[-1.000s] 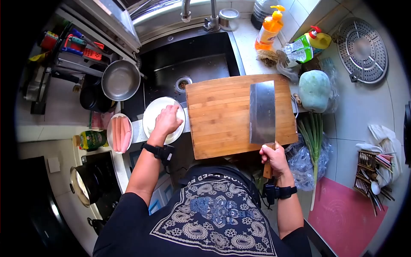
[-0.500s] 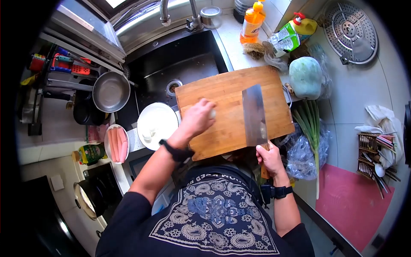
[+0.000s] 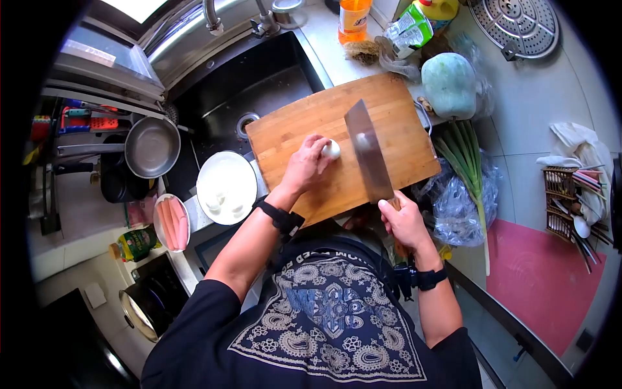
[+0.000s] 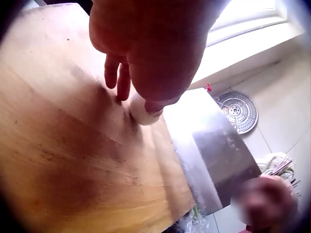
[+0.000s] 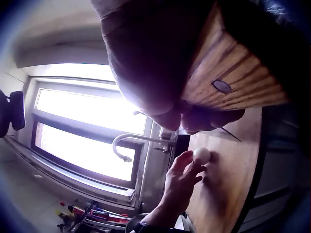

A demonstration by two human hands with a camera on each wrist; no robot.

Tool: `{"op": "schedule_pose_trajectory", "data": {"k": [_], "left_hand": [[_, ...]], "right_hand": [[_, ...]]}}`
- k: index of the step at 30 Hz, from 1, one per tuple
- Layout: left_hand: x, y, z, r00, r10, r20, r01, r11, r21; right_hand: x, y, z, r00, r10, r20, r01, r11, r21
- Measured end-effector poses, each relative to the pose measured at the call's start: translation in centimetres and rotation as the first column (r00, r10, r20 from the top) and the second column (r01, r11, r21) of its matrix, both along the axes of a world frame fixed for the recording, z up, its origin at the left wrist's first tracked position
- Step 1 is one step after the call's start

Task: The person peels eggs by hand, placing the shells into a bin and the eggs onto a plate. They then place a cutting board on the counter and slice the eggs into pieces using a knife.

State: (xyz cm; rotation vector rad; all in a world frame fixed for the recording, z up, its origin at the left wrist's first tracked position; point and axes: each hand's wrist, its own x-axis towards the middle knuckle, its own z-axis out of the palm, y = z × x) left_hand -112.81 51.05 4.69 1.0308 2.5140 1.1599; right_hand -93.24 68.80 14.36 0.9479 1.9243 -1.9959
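Observation:
On the wooden cutting board (image 3: 285, 126), my left hand (image 3: 306, 167) holds a peeled white egg (image 3: 332, 150) between thumb and fingers. The egg sits low at the board's surface in the left wrist view. My right hand (image 3: 403, 223) grips a cleaver (image 3: 369, 155) by its wooden handle (image 5: 233, 68). The blade stands on edge, tilted, a short way right of the egg, over the board. A white plate (image 3: 227, 170) left of the board bears several more peeled eggs (image 3: 234, 209).
Behind the board lies a black sink (image 3: 259, 74) under a faucet (image 3: 210, 16). Sausages (image 3: 172, 223) fill a plate at the left. A winter melon (image 3: 448, 84) and green onions (image 3: 468, 162) are at the right, with a soap bottle (image 3: 354, 23) at the back.
My left hand has gone from the plate to the board with an egg. The cleaver has tilted from lying flatter over the board onto its edge. The view has shifted.

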Motion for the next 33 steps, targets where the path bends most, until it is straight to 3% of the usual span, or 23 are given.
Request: {"op": "schedule_pose_trajectory", "data": {"k": [4,13,19,23,28,33], "left_hand": [[0.4,-0.3,-0.6,1.000,0.013,0.004,-0.013,0.998,0.069],[0.6,-0.3,-1.0,0.999,0.030,-0.020,-0.028,0.995,0.097],[0.7,-0.2,-1.0,0.999,0.028,-0.020,-0.026,0.996,0.085],[0.6,-0.1,-1.0,0.994,0.031,-0.100,-0.020,0.994,0.104],[0.7,0.0,-1.3,0.996,0.076,-0.037,-0.072,0.992,0.106],[0.8,0.3,-1.0,0.992,0.115,-0.052,-0.108,0.987,0.115]], "right_hand": [[-0.8,-0.1,0.1,0.994,0.103,0.042,-0.107,0.989,0.106],[-2.0,-1.0,0.1,0.973,0.220,-0.075,-0.197,0.953,0.231],[-2.1,-1.5,0.3,0.977,0.212,-0.023,-0.204,0.960,0.194],[-2.4,-1.8,0.1,0.968,0.251,0.010,-0.244,0.928,0.282],[-3.1,-2.5,0.0,0.962,0.271,0.019,-0.261,0.902,0.344],[-3.9,-3.2,1.2,0.927,0.336,0.165,-0.373,0.790,0.487]]}}
